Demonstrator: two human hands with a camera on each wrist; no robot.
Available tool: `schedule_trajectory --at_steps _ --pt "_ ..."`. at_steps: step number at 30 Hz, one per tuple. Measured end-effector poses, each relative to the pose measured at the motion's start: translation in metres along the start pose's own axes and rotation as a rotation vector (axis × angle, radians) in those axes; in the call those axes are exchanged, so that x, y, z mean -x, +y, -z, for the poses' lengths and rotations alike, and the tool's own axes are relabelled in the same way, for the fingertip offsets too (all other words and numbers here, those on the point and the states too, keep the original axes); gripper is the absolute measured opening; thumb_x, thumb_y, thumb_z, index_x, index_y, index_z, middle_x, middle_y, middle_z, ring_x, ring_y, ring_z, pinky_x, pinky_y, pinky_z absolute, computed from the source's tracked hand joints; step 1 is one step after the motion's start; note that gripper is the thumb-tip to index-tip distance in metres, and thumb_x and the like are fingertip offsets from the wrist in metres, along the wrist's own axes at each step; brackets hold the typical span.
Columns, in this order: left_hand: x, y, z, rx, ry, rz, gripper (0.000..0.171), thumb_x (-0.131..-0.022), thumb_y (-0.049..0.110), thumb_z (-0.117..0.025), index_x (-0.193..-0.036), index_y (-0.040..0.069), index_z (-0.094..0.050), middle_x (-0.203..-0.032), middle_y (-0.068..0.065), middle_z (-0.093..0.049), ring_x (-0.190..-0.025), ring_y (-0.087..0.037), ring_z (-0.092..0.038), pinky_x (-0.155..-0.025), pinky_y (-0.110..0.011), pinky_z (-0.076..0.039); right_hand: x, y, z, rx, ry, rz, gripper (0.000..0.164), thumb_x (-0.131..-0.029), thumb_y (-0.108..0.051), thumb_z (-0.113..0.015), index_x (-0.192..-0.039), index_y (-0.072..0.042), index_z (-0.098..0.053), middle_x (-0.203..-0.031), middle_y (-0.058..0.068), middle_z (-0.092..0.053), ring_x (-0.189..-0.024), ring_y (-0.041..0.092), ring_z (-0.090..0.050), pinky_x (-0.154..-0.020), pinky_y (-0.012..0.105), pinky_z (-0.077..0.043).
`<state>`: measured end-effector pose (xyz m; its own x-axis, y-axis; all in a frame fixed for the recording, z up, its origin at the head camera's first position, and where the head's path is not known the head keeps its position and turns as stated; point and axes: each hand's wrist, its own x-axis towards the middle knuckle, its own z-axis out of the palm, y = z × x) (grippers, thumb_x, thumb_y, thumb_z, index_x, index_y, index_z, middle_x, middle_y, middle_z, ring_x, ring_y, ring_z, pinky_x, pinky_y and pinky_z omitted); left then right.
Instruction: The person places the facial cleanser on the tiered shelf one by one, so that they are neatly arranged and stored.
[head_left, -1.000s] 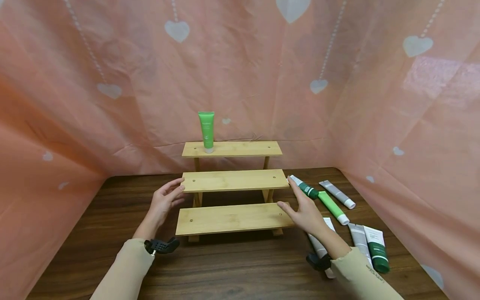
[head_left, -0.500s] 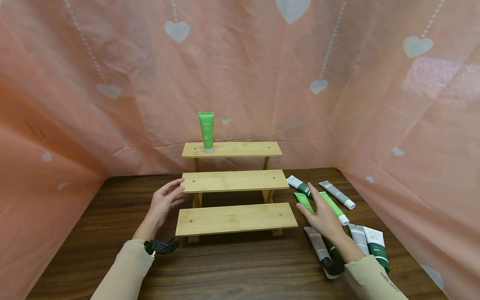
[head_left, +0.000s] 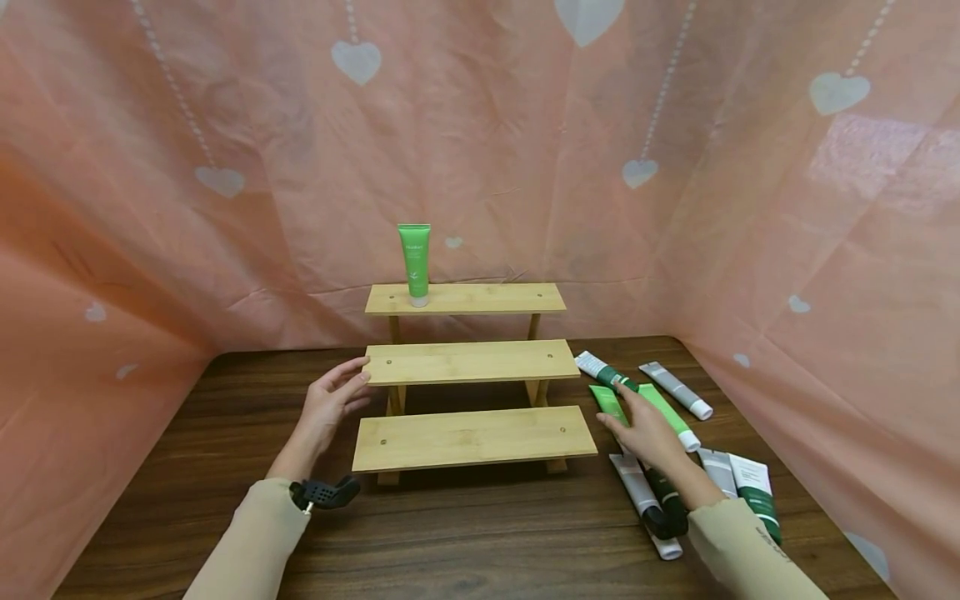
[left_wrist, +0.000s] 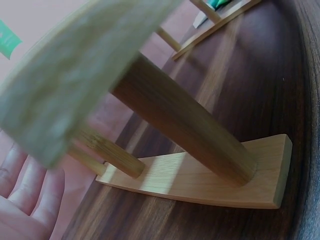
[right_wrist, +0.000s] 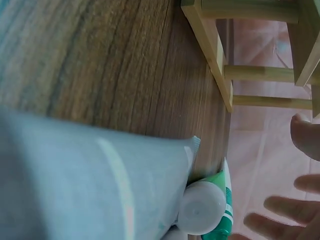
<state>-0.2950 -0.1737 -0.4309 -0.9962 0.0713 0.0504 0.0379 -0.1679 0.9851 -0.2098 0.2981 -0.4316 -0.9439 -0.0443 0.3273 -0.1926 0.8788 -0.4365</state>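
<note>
My left hand is at the left end of the middle step of a three-tier wooden display stand. Its fingers look loosely extended beside the board; whether they touch it I cannot tell. My right hand, fingers spread, is over several squeeze tubes lying right of the stand. Under its fingertips are a green tube and a white and dark green tube. Below the palm lie a grey tube and a dark green one, partly covered by the wrist strap. On the top step stands a green tube, cap down.
Farther right lie a grey tube and a light green tube. Another grey tube and a white and green tube are near my right forearm. A pink curtain surrounds the dark wooden table.
My right hand has left the right end of the stand, moved right over the tubes and come down toward them. The left hand has stayed in place.
</note>
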Motion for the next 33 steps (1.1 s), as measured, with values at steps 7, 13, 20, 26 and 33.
schedule_trajectory --at_steps 7,13,20,26,33 --pt "0.002 0.001 0.000 -0.021 -0.013 0.005 0.054 -0.085 0.028 -0.068 -0.132 0.008 -0.051 -0.104 -0.003 -0.061 -0.091 -0.020 -0.064 -0.091 -0.048 -0.044 -0.007 0.003 -0.004 0.019 -0.035 -0.016 0.063 -0.085 -0.023 -0.069 -0.132 0.009 -0.043 -0.126 0.032 -0.048 -0.113 0.049 -0.046 -0.091 0.057 -0.038" --pt "0.003 0.001 0.000 -0.019 -0.012 0.006 0.054 -0.085 0.030 -0.069 -0.132 0.010 -0.052 -0.107 -0.005 -0.061 -0.090 -0.018 -0.064 -0.092 -0.050 -0.042 -0.009 0.004 -0.008 0.092 -0.056 -0.045 0.059 -0.081 -0.019 -0.072 -0.126 0.012 -0.048 -0.118 0.033 -0.052 -0.109 0.048 -0.048 -0.089 0.056 -0.040" --pt "0.003 0.002 0.000 -0.026 -0.018 0.000 0.055 -0.084 0.031 -0.069 -0.132 0.010 -0.052 -0.106 -0.004 -0.062 -0.098 -0.027 -0.062 -0.091 -0.048 -0.044 -0.012 0.009 -0.013 0.130 -0.131 -0.173 0.060 -0.082 -0.022 -0.071 -0.125 0.011 -0.047 -0.114 0.033 -0.052 -0.104 0.045 -0.051 -0.080 0.054 -0.044" --pt "0.003 0.000 0.001 -0.028 -0.020 0.002 0.055 -0.085 0.031 -0.068 -0.133 0.010 -0.052 -0.107 -0.005 -0.061 -0.099 -0.027 -0.062 -0.092 -0.049 -0.043 -0.010 0.013 -0.020 0.105 -0.109 -0.223 0.055 -0.080 -0.022 -0.072 -0.120 0.009 -0.051 -0.109 0.031 -0.055 -0.099 0.045 -0.054 -0.073 0.054 -0.046" --pt "0.005 -0.001 0.002 -0.035 -0.020 0.007 0.055 -0.085 0.031 -0.068 -0.133 0.009 -0.051 -0.106 -0.005 -0.061 -0.102 -0.032 -0.060 -0.091 -0.048 -0.044 -0.008 0.012 -0.025 0.143 -0.129 -0.264 0.054 -0.079 -0.020 -0.073 -0.120 0.008 -0.052 -0.106 0.031 -0.055 -0.095 0.049 -0.053 -0.068 0.056 -0.046"
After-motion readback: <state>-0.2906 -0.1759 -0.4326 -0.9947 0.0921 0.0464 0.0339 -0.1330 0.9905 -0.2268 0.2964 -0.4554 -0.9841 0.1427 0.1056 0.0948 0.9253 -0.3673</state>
